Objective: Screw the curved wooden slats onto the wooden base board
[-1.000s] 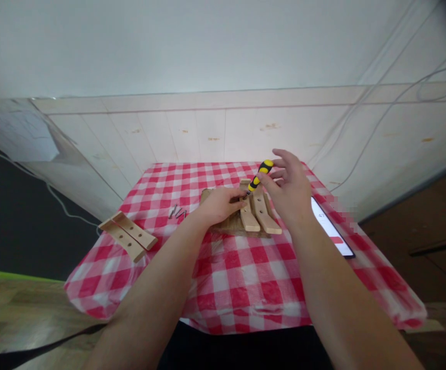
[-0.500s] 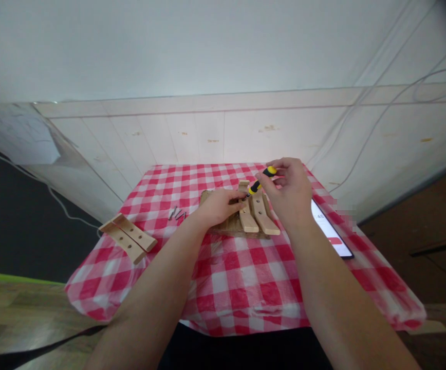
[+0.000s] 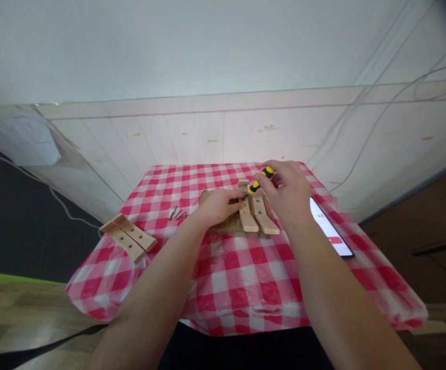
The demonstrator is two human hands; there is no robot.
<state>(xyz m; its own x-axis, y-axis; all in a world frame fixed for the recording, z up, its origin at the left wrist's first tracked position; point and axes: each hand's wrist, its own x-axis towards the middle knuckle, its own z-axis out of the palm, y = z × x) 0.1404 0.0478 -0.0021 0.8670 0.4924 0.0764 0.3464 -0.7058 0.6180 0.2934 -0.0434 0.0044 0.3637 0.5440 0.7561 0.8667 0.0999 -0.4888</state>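
Note:
My right hand is closed around the upper part of a yellow-and-black screwdriver, which slants down to the left. Its tip meets the left of two curved, pale wooden pieces, near a hole. Beside that tip, the fingers of my left hand pinch together against the wood; what is between them is hidden. The second wooden piece lies alongside to the right, with dark holes along it. Under both is a rough brown board, partly covered by my left hand.
Several loose screws lie left of the board. Further left are two more drilled wooden pieces, side by side. A lit phone lies right of my right forearm. The checked tablecloth covers the table, with a wall behind it.
My right hand has shifted slightly left and its fingers have curled closer around the screwdriver's handle. My left hand and the wooden pieces stay in place.

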